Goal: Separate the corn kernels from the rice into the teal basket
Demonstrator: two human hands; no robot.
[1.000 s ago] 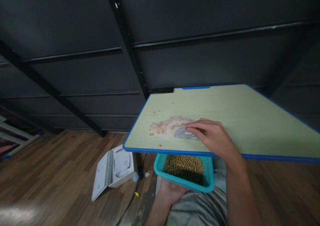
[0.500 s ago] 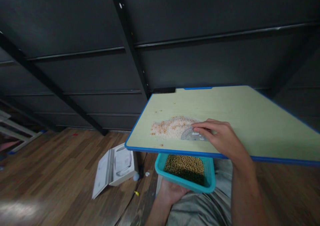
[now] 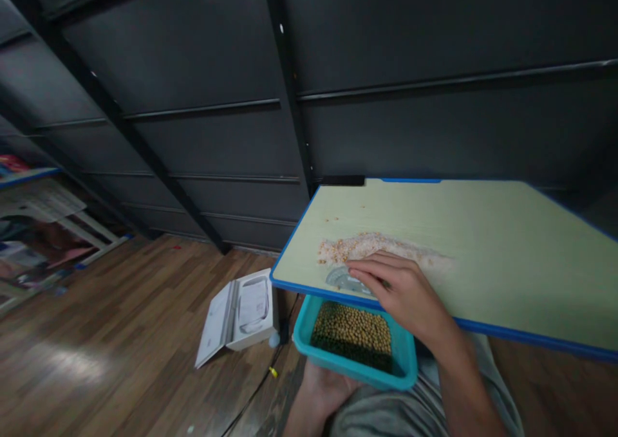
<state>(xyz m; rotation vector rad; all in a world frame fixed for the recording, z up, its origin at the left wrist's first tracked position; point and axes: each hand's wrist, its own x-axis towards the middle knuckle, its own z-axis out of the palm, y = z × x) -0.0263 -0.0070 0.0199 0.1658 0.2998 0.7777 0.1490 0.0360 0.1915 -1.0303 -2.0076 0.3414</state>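
My right hand point(image 3: 398, 286) is closed on a clear half-round protractor point(image 3: 340, 278), which lies at the table's near edge. Just beyond it, a low pile of white rice point(image 3: 381, 242) stretches across the table, with yellow soybeans point(image 3: 342, 250) mixed in, mostly at its left end. Below the edge, my left hand point(image 3: 324, 387) grips a turquoise plastic basket point(image 3: 406, 367) from beneath; its fingers are largely hidden. Many soybeans point(image 3: 360, 331) fill the basket floor.
The folding table point(image 3: 483, 244) has a pale top and blue rim. A dark panelled wall point(image 3: 232, 141) stands behind it. On the wooden floor at left lie an open white box point(image 3: 253, 305) and a black cable point(image 3: 255, 385). A white shelf point(image 3: 58, 205) stands farther left.
My right hand has drawn the protractor from the pile toward the near edge and leftward. The rice now trails farther right. The basket stays under the edge; the whole view has shifted.
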